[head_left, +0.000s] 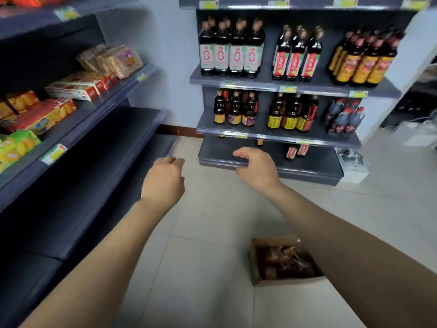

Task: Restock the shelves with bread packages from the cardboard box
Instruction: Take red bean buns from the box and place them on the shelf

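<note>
Your left-side shelf unit (106, 143) carries bread packages (111, 59) on its upper tier, beside biscuit boxes (78, 87). The cardboard box (254, 266) sits on the floor under your right forearm, with brown packages inside. Your left hand (163, 181) and right hand (256, 169) are extended, fingers loosely curled, holding nothing.

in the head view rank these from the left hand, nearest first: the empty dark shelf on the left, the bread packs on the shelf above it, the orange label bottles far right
1. Empty dark shelf: just left of the left hand.
2. Bread packs: one shelf up, on the left rack.
3. Orange-label bottles: right end of the far rack, against the back wall.
</note>
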A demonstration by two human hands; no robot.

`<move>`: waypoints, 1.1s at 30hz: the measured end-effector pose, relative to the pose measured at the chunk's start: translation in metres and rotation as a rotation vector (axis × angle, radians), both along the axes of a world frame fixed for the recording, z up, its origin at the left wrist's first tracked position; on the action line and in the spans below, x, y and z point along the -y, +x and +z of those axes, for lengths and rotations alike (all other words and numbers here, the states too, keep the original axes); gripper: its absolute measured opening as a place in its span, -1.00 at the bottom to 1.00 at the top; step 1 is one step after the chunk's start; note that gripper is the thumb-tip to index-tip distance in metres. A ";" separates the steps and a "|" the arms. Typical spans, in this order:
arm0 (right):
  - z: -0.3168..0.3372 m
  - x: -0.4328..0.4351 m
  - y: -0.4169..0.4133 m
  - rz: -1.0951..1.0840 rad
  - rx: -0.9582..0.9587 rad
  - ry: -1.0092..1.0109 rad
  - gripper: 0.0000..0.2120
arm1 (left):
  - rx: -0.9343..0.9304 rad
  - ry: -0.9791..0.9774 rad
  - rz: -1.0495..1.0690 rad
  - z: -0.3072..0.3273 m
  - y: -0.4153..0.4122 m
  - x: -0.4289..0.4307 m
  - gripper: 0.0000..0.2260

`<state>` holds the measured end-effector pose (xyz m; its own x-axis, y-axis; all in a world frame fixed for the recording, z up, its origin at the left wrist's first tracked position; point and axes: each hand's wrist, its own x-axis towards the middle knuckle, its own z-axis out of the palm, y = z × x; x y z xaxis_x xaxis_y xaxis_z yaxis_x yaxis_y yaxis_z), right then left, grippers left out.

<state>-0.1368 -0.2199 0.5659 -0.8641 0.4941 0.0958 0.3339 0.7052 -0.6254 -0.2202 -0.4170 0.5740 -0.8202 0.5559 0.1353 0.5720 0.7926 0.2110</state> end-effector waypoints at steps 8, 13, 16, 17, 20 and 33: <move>-0.044 -0.119 0.079 -0.170 0.106 0.041 -0.60 | 0.040 -0.056 -0.171 -0.045 0.044 -0.136 -0.65; -0.083 -0.175 0.119 -0.292 0.197 -0.013 -0.58 | 0.086 -0.090 -0.272 -0.079 0.062 -0.200 -0.68; -0.104 -0.204 0.134 -0.353 0.258 -0.040 -0.58 | 0.104 -0.119 -0.327 -0.101 0.069 -0.233 -0.70; -0.111 -0.212 0.138 -0.369 0.275 -0.048 -0.58 | 0.111 -0.126 -0.344 -0.109 0.069 -0.244 -0.71; -0.129 -0.236 0.146 -0.404 0.333 -0.054 -0.58 | 0.131 -0.148 -0.394 -0.130 0.067 -0.275 -0.74; -0.222 -0.315 0.157 -0.474 0.538 -0.113 -0.59 | 0.207 -0.348 -0.549 -0.229 0.063 -0.369 -0.71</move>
<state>0.0205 0.0948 0.3438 -0.4679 0.8089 -0.3560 0.8695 0.3493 -0.3491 -0.1576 -0.0481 0.3450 -0.3962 0.8818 -0.2559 0.8861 0.4402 0.1452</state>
